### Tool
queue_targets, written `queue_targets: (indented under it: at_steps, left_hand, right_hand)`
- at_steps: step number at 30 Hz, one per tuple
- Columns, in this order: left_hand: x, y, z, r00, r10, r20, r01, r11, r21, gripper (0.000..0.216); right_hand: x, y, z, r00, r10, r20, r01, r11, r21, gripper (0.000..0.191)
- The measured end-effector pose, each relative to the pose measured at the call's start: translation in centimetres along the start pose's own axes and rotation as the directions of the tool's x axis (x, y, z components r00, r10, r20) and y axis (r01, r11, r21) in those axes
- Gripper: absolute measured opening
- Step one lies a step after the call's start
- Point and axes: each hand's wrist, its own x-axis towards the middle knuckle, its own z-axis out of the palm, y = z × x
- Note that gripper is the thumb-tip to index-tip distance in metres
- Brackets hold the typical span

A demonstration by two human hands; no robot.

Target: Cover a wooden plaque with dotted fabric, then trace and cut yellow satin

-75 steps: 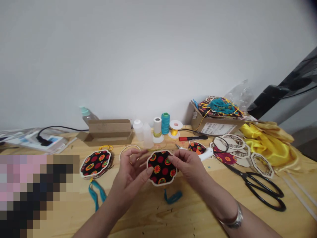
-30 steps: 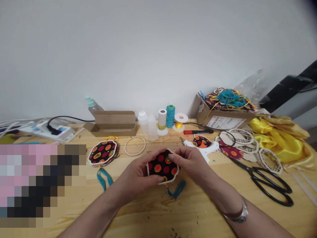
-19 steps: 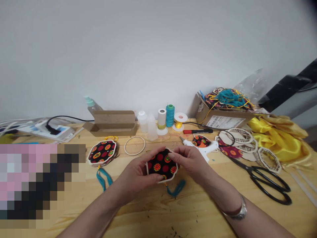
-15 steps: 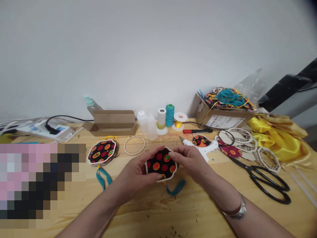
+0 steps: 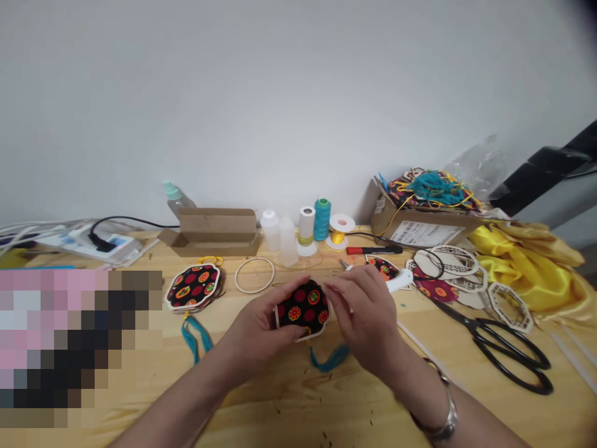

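Observation:
My left hand (image 5: 263, 330) grips a black floral fabric ornament (image 5: 305, 311) with a pale scalloped frame, thumb across its lower front. From the ornament's bottom hangs a teal tassel (image 5: 329, 359). My right hand (image 5: 366, 308) is at the ornament's right edge, thumb and forefinger pinched together. Whether the pinch has the edge itself or something small in it, I cannot make out. Partly behind my right hand lies a white glue gun (image 5: 400, 281). A stack of similar ornaments (image 5: 193, 287) with a teal tassel (image 5: 196, 339) lies to the left.
A wooden ring (image 5: 254, 275), white bottles (image 5: 288, 242), thread spools (image 5: 322, 221) and an open cardboard box (image 5: 214, 242) stand or lie behind. Black scissors (image 5: 508, 348), lattice frames (image 5: 510, 307), yellow cloth (image 5: 536, 267) and a filled carton (image 5: 420, 224) are on the right.
My right hand has turned and shifted from the ornament's upper right corner, its thumb off the front, into a pinch at the right edge. My left hand keeps its hold.

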Motion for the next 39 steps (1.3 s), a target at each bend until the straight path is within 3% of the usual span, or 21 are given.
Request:
queue_targets:
  at_steps: [5,12,20,24,27,30,32,34,36,37,38,39]
  left_hand:
    - [0.0,-0.5,0.2,0.998,0.057,0.033,-0.059,0.994,0.087,0.065]
    - [-0.1,-0.8,0.5,0.996,0.08,0.05,-0.087,0.983,0.162,0.065]
    - [-0.2,-1.3,0.6,0.992,0.116,0.047,-0.123,0.976,0.18,0.066]
    - [-0.1,-1.1,0.7,0.994,0.101,0.036,-0.105,0.986,0.132,0.066]
    - [-0.1,-0.8,0.7,0.998,0.044,0.033,-0.046,0.996,0.071,0.065]
    - [-0.1,-0.3,0.5,1.0,-0.022,0.006,0.022,1.0,0.017,0.067]
    - [0.0,-0.1,0.3,0.999,-0.047,-0.025,0.047,0.999,-0.021,0.069]
    - [0.2,0.0,0.0,0.997,-0.063,-0.045,0.06,0.996,-0.069,0.074]
    - [0.3,0.1,-0.2,0.995,-0.078,-0.062,0.072,0.992,-0.105,0.08]
    - [0.4,0.1,-0.3,0.994,-0.081,-0.072,0.072,0.991,-0.115,0.083]
    - [0.5,0.1,-0.3,0.993,-0.078,-0.083,0.068,0.991,-0.118,0.084]
    - [0.6,0.1,-0.3,0.993,-0.07,-0.096,0.059,0.992,-0.11,0.084]
  right_hand:
    - [-0.5,-0.5,0.3,0.99,-0.104,0.1,0.12,0.976,-0.18,0.012]
    - [-0.7,-0.9,0.1,0.972,-0.171,0.159,0.213,0.93,-0.301,0.018]
    - [-0.7,-1.7,0.5,0.975,-0.142,0.169,0.197,0.905,-0.378,0.017]
    - [-0.8,-1.1,1.2,0.991,-0.028,0.128,0.064,0.956,-0.285,0.017]
    - [-0.5,-0.4,1.2,0.983,0.153,0.104,-0.148,0.987,-0.061,0.016]
    - [0.3,0.1,0.1,0.925,0.367,0.1,-0.38,0.897,0.228,0.014]
    - [0.9,0.1,-1.1,0.89,0.412,0.195,-0.456,0.801,0.387,0.013]
    - [1.3,-0.3,-2.4,0.865,0.246,0.437,-0.467,0.715,0.52,0.017]
    - [1.5,-0.9,-3.3,0.76,-0.045,0.648,-0.46,0.668,0.585,0.03]
    - [1.4,-1.2,-3.4,0.715,-0.136,0.686,-0.435,0.682,0.588,0.037]
    - [1.3,-1.5,-3.4,0.706,-0.17,0.688,-0.389,0.718,0.577,0.038]
    - [1.2,-1.6,-3.2,0.732,-0.157,0.664,-0.337,0.763,0.552,0.033]
